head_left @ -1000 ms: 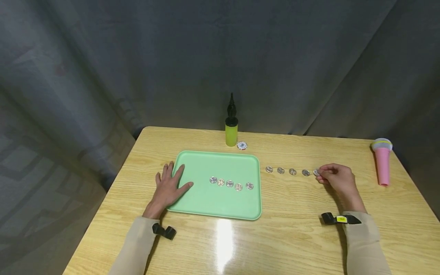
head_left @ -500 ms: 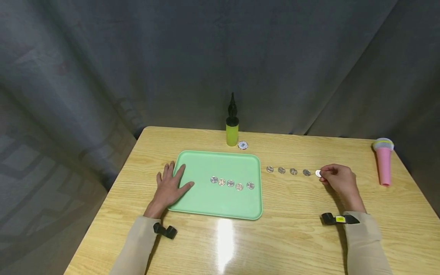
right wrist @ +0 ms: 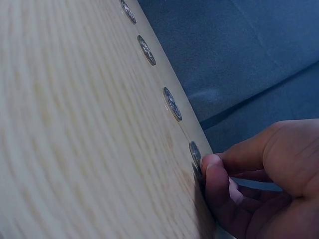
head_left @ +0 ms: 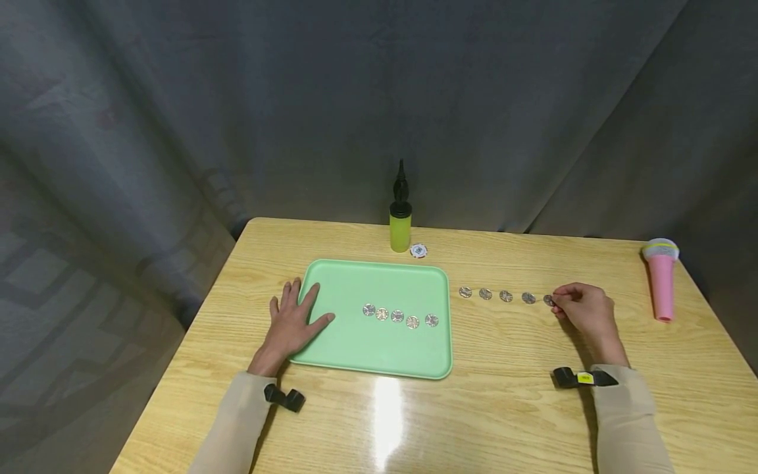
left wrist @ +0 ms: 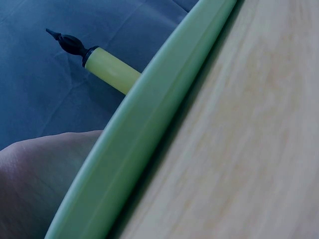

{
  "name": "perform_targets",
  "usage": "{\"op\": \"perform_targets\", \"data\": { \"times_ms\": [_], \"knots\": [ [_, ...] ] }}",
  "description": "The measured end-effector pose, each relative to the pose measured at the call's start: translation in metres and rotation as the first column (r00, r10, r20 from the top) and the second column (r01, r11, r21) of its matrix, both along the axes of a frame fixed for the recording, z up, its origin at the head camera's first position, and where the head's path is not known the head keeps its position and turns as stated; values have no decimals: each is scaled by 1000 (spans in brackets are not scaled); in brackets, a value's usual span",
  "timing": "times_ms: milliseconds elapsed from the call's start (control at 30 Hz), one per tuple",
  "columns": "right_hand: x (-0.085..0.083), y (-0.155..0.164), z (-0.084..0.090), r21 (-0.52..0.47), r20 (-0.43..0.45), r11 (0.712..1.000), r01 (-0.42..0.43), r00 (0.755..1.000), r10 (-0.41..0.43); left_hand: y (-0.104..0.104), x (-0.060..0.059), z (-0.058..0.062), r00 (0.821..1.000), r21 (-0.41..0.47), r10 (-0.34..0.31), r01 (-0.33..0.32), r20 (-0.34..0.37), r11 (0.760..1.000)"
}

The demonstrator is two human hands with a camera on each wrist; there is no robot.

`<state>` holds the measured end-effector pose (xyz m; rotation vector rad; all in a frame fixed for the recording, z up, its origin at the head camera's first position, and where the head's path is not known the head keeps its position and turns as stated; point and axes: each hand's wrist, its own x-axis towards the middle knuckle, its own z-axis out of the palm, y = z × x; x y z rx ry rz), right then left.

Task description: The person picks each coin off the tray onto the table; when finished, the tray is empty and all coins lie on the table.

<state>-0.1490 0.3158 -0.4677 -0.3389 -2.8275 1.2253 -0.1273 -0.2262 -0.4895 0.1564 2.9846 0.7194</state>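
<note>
In the head view, my right hand pinches a silver coin between thumb and fingertips at the right end of a row on the table. In the right wrist view this coin stands tilted against the fingertips, close over the wood. More coins lie flat to its left, spaced apart. My left hand rests with spread fingers on the left rim of a mint-green tray. Inside that tray lies another row of several coins. The left wrist view shows the tray's outer wall and part of the hand.
Behind the tray stands a yellow-green hand pump with a black nozzle, a white poker chip beside its base. A pink toy microphone lies near the right table edge. Dark curtain hangs behind the wooden table.
The coin in my right hand flashed bright half a second ago and looks dark now, its tilt changed. The right hand has barely shifted; the left hand stays in place.
</note>
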Motion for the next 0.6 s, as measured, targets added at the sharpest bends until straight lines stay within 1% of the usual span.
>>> {"op": "perform_targets", "data": {
  "times_ms": [200, 367, 600],
  "knots": [
    [4, 2, 5, 84, -54, 996, -11, 998, 15, 0, 1, 0, 1000, 1, 0, 0, 2, 1000],
    [6, -2, 16, 130, -125, 991, -39, 991, 55, 0, 1, 1, 1000, -4, 0, 0, -6, 1000],
    [8, -24, 34, 37, -144, 994, -105, 984, 109, 0, 1, 0, 1000, -14, 3, -3, -9, 1000]
  ]
}}
